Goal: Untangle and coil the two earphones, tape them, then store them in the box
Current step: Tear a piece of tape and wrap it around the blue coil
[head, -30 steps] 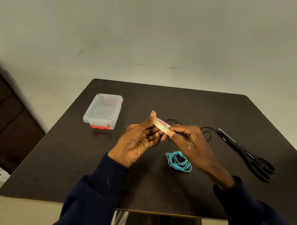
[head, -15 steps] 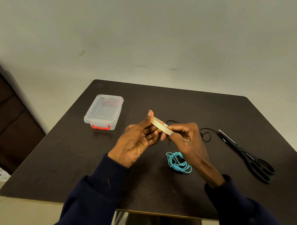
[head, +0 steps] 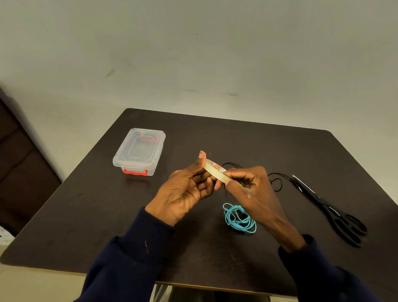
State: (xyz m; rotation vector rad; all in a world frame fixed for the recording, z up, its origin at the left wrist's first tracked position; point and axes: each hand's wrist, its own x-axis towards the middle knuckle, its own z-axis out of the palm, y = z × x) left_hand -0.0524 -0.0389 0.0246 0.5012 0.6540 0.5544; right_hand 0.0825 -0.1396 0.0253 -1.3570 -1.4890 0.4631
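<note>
Above the middle of the dark table, both hands hold a small roll of clear tape (head: pixel 214 170). My left hand (head: pixel 186 189) grips the roll with thumb up along its side. My right hand (head: pixel 251 185) pinches the roll's near edge with curled fingers. A coiled blue earphone (head: pixel 240 218) lies on the table just below my right hand. A black earphone (head: pixel 277 182) lies loose behind my right hand, partly hidden by it. The clear plastic box (head: pixel 139 151) with red clasps stands shut at the table's left.
Black scissors (head: pixel 328 210) lie on the right side of the dark table (head: pixel 83 211), blades pointing away from me. A dark piece of furniture (head: pixel 11 157) stands on the floor to the left. A pale wall rises behind the table.
My right hand has shifted slightly on the tape roll, its wrist drawing in toward me. The left hand and the earphones have stayed in place.
</note>
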